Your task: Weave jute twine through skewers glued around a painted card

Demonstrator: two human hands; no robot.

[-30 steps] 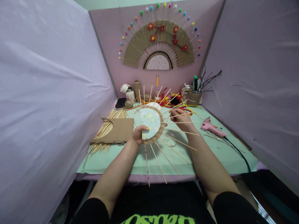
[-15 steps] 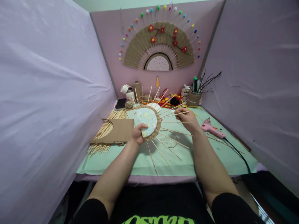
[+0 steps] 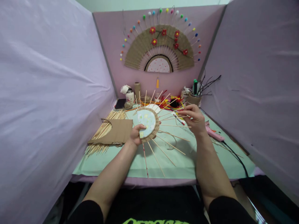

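My left hand [image 3: 137,133] grips a half-round fan piece at its lower left, thumb over the pale blue patterned face [image 3: 147,122]. Around its curved edge runs a woven twine band [image 3: 156,129], from which thin bamboo sticks [image 3: 167,153] spread outward. One lower stick [image 3: 145,160] carries red marks. My right hand [image 3: 193,117] is raised at the tips of the right-hand sticks, thumb and fingers pinched together; what they hold is too small to make out. A loose loop of twine [image 3: 175,141] shows beneath the sticks.
Cut cardboard [image 3: 121,130] lies over a pile of bamboo sticks [image 3: 95,140] at left. A pink glue gun [image 3: 215,134] with a black cord rests at right. Bottles, coloured strips and a pot of twigs [image 3: 194,99] line the back. A finished fan [image 3: 137,49] hangs on the wall.
The fan piece has turned slightly clockwise in my left hand, its lower sticks swinging left. My right hand has moved a little to the right, still pinched. The view has shifted slightly.
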